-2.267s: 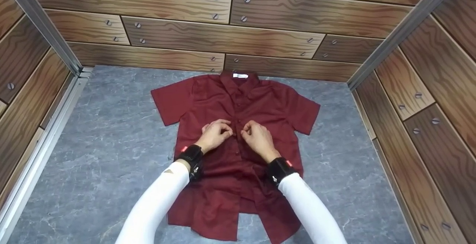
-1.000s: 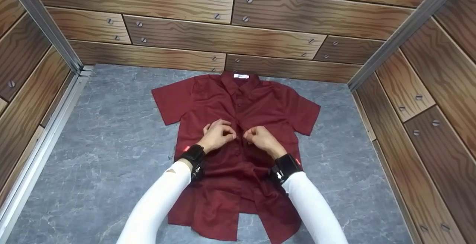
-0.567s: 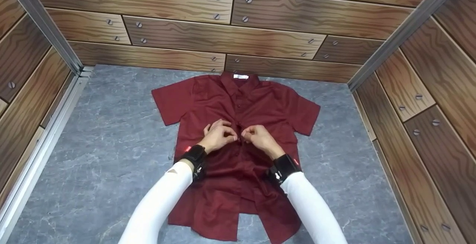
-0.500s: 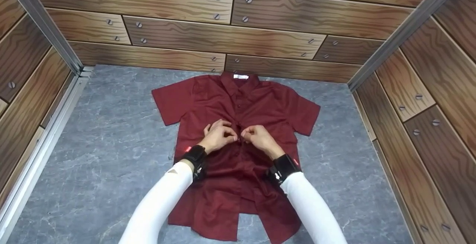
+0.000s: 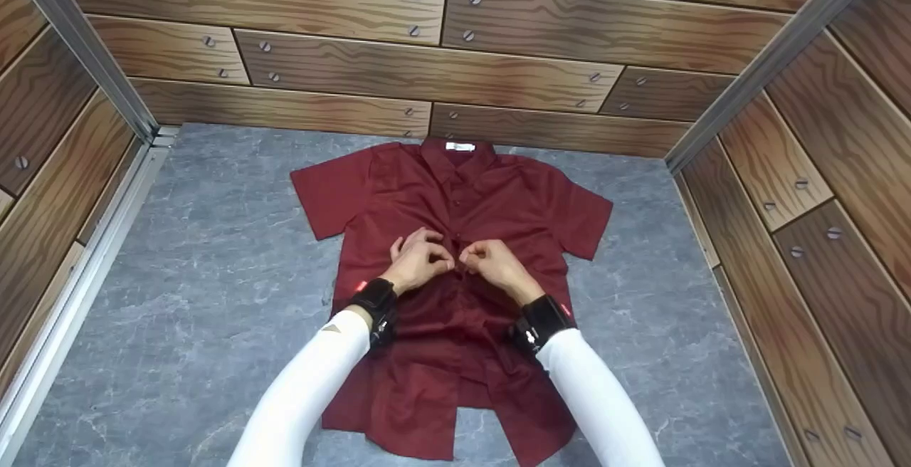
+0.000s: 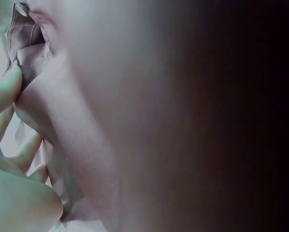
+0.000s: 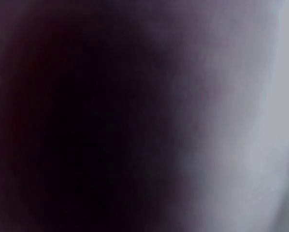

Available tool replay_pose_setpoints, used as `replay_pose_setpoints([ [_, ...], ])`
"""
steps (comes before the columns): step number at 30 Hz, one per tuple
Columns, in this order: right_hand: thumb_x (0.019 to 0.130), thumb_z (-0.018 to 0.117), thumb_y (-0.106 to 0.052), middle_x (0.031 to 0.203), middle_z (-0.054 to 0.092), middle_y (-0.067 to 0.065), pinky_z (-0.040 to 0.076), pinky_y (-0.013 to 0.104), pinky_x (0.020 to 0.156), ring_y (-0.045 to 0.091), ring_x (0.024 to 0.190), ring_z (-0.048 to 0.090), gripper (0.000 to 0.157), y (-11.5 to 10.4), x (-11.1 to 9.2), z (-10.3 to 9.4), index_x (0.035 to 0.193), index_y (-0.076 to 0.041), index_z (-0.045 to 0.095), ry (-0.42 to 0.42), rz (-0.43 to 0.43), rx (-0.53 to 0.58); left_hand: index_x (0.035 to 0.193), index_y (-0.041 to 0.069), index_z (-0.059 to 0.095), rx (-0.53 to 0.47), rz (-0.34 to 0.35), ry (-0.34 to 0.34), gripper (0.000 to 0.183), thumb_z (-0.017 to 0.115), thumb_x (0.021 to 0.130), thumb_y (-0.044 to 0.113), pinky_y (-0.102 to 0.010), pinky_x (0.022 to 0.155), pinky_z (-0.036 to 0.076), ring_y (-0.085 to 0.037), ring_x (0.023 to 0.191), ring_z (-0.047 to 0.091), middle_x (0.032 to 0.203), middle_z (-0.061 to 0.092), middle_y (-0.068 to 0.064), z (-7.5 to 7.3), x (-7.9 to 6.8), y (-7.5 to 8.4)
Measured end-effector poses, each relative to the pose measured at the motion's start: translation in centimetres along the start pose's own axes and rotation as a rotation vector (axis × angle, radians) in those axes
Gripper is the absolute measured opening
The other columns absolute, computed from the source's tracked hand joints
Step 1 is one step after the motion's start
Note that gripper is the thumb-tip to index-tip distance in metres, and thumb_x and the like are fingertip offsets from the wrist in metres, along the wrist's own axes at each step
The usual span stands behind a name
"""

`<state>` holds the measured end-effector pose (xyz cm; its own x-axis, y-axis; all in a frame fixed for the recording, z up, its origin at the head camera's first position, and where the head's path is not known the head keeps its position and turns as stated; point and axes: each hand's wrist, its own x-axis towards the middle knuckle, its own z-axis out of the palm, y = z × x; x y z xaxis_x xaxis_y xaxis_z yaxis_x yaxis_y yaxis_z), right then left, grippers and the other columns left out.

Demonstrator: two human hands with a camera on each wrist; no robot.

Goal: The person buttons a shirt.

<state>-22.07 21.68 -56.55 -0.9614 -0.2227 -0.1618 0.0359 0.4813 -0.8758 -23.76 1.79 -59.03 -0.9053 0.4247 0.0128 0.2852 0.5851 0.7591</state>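
Note:
A dark red short-sleeved shirt (image 5: 413, 196) lies front up, its collar at the far side and its front panels spread apart at the hem. At the middle of the button placket, my left hand (image 5: 415, 260) pinches the fabric between thumb and forefinger, the other fingers resting on the cloth. Just across the placket, my right hand (image 5: 502, 266) pinches the other side, fingertips close to the left ones. In the left wrist view, the left thumb (image 6: 8, 89) sits at a fabric edge, with a button (image 6: 22, 9) above it. Blurred cloth fills the right wrist view.
The grey marbled surface (image 5: 213, 253) extends around the shirt. Wood-patterned panels wall it at the back (image 5: 341, 68), on the left and on the right (image 5: 811, 310). Metal rails (image 5: 754, 68) run along the corners. A white label (image 5: 460, 147) shows inside the collar.
Over the earlier frames both hands have shifted slightly down the placket, the left also a little to the right. In the last second the right hand has come slightly closer to the left.

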Motion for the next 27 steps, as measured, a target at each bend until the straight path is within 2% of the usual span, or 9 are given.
replay_pose_setpoints([
  [12, 0.097, 0.063, -0.001, 0.079, 0.069, 0.004, 0.048, 0.023, 0.068, 0.012, 0.07, 0.06, 0.013, 0.15, 0.13, 0.21, 0.092, 0.006, 0.073, -0.015, -0.014, 0.02, 0.088, 0.016, 0.082, 0.028, -0.015, 0.024, 0.007, 0.079, 0.087, 0.022, -0.066, 0.116, 0.007, -0.03, 0.144, 0.038, 0.138, 0.059, -0.006, 0.34, 0.08, 0.31],
  [19, 0.1, 0.058, -0.003, 0.084, 0.07, 0.007, 0.048, 0.024, 0.067, 0.014, 0.074, 0.062, 0.016, 0.21, 0.06, 0.27, 0.103, 0.005, 0.072, -0.044, 0.079, 0.083, 0.088, 0.015, 0.081, 0.033, -0.019, 0.032, 0.008, 0.08, 0.088, 0.023, -0.066, 0.117, 0.008, -0.033, 0.147, 0.034, 0.14, 0.058, -0.007, 0.41, 0.07, 0.33],
  [25, 0.091, 0.067, 0.001, 0.091, 0.071, 0.006, 0.048, 0.025, 0.075, 0.012, 0.082, 0.062, 0.011, 0.3, -0.03, 0.5, 0.098, 0.003, 0.074, -0.008, -0.003, 0.027, 0.088, 0.013, 0.081, 0.01, -0.012, 0.04, 0.008, 0.078, 0.088, 0.02, -0.067, 0.116, 0.008, -0.033, 0.145, 0.037, 0.138, 0.06, -0.008, 0.52, 0.16, 0.37],
  [27, 0.089, 0.07, 0.0, 0.089, 0.072, 0.004, 0.048, 0.024, 0.076, 0.01, 0.081, 0.063, 0.008, 0.31, -0.02, 0.63, 0.096, 0.001, 0.075, 0.014, -0.024, -0.004, 0.088, 0.013, 0.082, 0.009, -0.014, 0.045, 0.007, 0.078, 0.088, 0.018, -0.068, 0.116, 0.009, -0.033, 0.144, 0.038, 0.137, 0.06, -0.008, 0.52, 0.17, 0.47],
])
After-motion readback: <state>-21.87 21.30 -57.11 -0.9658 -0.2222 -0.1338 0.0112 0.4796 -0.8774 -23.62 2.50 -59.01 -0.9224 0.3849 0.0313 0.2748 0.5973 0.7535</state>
